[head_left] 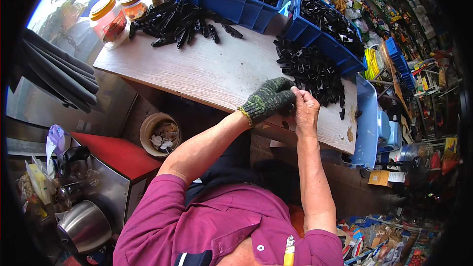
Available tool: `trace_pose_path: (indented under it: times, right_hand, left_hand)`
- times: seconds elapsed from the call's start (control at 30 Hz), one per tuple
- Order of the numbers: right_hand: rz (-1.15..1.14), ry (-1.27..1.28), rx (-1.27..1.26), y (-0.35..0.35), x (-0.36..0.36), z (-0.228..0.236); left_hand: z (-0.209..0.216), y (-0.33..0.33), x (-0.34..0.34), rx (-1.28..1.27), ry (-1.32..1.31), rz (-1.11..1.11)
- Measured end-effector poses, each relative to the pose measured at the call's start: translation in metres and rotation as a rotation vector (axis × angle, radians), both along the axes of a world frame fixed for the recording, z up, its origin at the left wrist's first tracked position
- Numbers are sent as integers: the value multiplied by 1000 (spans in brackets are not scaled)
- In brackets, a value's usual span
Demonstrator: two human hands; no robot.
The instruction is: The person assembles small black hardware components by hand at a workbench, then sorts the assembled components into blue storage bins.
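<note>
My left hand (pixel 270 100), in a dark green knit glove with a yellow cuff, is closed, its fingers bent toward my right. My bare right hand (pixel 306 111) meets it, thumb and fingers pinched together at the glove's fingertips. Whatever lies between the two hands is hidden. Both are above the near edge of a pale wooden table (pixel 212 66). Just beyond them spreads a heap of small black plastic parts (pixel 315 71). Longer black plastic pieces (pixel 180 22) lie piled at the far left of the tabletop.
Two blue crates, one at the back (pixel 221 6) and one at the right (pixel 322 49), are filled with black parts. Lidded jars (pixel 108 22) stand at the far left corner. Below the table are a waste bucket (pixel 146 135) and a red-topped cabinet (pixel 116 155); a kettle (pixel 86 226) sits lower left.
</note>
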State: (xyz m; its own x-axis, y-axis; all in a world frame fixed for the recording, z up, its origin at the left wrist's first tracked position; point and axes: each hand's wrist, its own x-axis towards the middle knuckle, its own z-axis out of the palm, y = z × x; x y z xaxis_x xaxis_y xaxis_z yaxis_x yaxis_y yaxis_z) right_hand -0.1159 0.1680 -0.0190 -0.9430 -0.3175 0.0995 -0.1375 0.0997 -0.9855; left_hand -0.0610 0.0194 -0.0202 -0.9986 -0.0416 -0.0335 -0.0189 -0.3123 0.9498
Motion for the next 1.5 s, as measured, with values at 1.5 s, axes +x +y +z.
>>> trace_pose_path:
  times: [1.5]
  right_hand:
    - [-56,-129,-138,-2,22,11]
  left_hand:
    - [9,-90,-1,-1411,333,692]
